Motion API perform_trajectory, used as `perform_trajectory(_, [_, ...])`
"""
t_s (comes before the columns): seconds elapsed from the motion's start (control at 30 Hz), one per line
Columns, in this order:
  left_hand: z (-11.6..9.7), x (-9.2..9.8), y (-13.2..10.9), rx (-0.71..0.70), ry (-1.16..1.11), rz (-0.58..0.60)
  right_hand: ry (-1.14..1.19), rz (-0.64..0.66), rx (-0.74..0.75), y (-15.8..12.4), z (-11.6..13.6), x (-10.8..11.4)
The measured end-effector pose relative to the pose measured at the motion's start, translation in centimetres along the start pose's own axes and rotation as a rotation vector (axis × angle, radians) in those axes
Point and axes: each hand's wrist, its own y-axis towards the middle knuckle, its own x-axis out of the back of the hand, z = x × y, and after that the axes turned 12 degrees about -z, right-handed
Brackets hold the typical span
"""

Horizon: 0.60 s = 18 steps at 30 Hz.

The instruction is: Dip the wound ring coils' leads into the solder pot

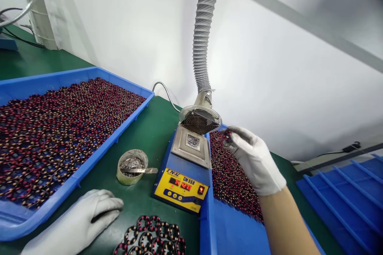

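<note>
Wire-wound ring coil (228, 136) sits clamped between the gloved fingertips of the right grip (254, 160), above a heaped blue tray (236, 227). The left grip (74, 223), gloved and empty, lies loosely on the green bench (152, 127) just beside more coils (149, 237).

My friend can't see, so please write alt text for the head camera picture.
A white-gloved right hand pinches a small red-and-black wire coil ring above a blue plastic tray heaped with more rings. A white-gloved left hand rests on a green bench mat near a blue-and-yellow heating station with red digital numbers, under a grey ribbed hose.
</note>
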Motion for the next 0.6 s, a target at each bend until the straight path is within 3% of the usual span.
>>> perform_trajectory(0.1, [-0.1,0.3,0.3,0.053,0.020,-0.011,0.178,0.078,-0.045,-3.4,0.5,0.9])
perform_trajectory(0.3, [-0.8,0.9,0.6,0.055,0.043,-0.007,0.204,0.164,-0.007,-7.6,1.7,2.5])
perform_trajectory(0.47, [-1.0,0.9,0.6,0.060,0.029,0.001,0.215,0.217,0.005,-9.2,2.7,3.3])
perform_trajectory(0.6, [-0.8,0.5,0.3,0.049,0.033,-0.020,0.143,0.189,0.062,-8.5,2.5,3.3])
